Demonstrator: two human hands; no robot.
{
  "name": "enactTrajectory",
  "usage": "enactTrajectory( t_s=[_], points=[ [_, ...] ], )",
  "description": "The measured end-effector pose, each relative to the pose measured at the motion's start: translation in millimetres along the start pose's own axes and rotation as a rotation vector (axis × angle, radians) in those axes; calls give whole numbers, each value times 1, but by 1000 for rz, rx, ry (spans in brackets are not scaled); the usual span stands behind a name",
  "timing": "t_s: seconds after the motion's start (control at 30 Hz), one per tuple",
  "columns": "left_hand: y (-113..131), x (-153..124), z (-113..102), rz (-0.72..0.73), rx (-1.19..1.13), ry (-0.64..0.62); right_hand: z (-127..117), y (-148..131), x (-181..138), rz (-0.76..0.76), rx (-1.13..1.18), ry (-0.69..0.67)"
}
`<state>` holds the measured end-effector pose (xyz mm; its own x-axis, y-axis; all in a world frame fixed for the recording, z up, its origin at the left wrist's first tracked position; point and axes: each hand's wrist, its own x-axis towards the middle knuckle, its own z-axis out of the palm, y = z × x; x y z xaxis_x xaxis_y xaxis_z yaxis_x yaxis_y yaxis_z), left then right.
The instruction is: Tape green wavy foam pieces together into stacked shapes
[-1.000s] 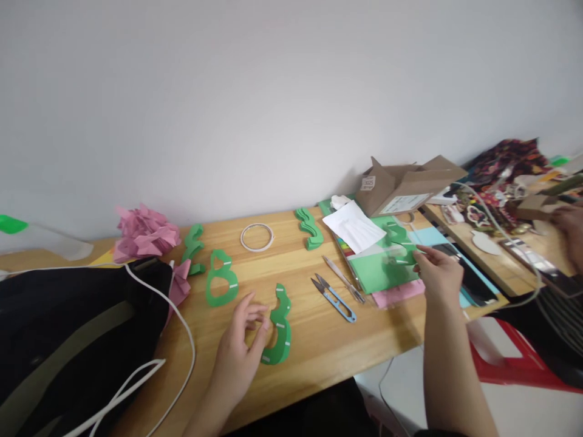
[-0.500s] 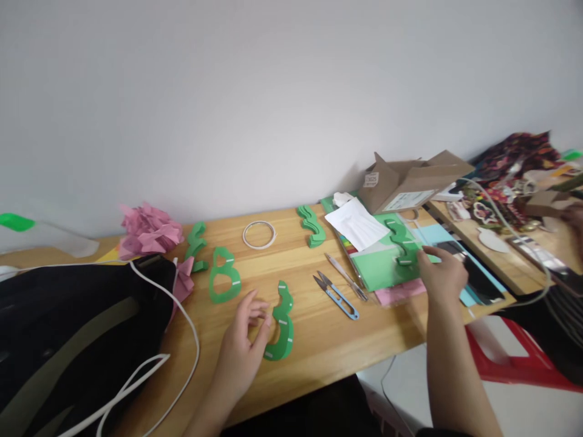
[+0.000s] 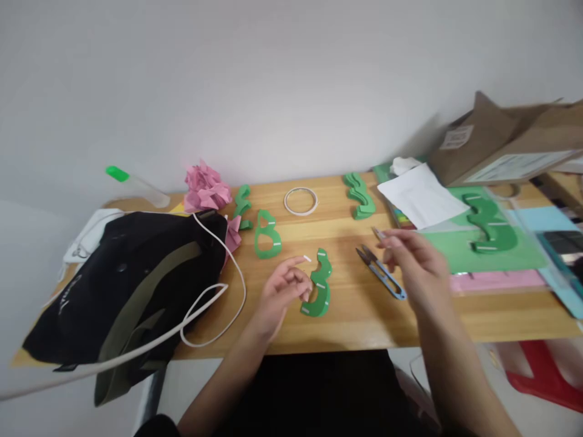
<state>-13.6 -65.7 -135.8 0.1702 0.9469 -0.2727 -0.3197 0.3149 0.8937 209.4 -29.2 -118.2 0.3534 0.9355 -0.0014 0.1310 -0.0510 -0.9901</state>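
Note:
My left hand [image 3: 285, 291] hovers at the left edge of a green wavy paper cutout [image 3: 322, 294] marked with short white strips. Its index finger is stretched out, with a small white strip [image 3: 307, 258] at the tip; the other fingers curl loosely. My right hand [image 3: 412, 258] pinches a slim pen-like tool [image 3: 377, 233], mostly hidden beneath the fingers. Just left of that hand lie blue thread snips [image 3: 385, 276], blades pointing away. Further back are a green B-shaped cutout [image 3: 262, 250] and a stack of green wavy cutouts [image 3: 363, 206].
A roll of white tape [image 3: 285, 203] lies near the wall. Pink crumpled paper [image 3: 207, 188] and a black bag [image 3: 136, 285] with white cables occupy the left. On the right, a green folder [image 3: 460, 255] carries another green cutout [image 3: 489, 227], beside a cardboard box [image 3: 510, 139].
My right hand has left the cutout on the green folder and come left to the pen-like tool. My left index finger has straightened, showing a white strip. The view has turned left.

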Motion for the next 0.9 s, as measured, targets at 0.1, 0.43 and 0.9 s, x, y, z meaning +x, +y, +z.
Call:
enactTrajectory(
  t_s=[0.1, 0.43, 0.9],
  points=[
    [2, -4, -1, -53, -113, -25, 30, 5, -14, 108, 46, -344],
    [-7, -5, -3, -28, -61, -49, 57, 6, -28, 361, 161, -602],
    [-11, -2, -2, 529, 1147, -33, 37, 15, -16, 253, 75, -639]
  ],
)
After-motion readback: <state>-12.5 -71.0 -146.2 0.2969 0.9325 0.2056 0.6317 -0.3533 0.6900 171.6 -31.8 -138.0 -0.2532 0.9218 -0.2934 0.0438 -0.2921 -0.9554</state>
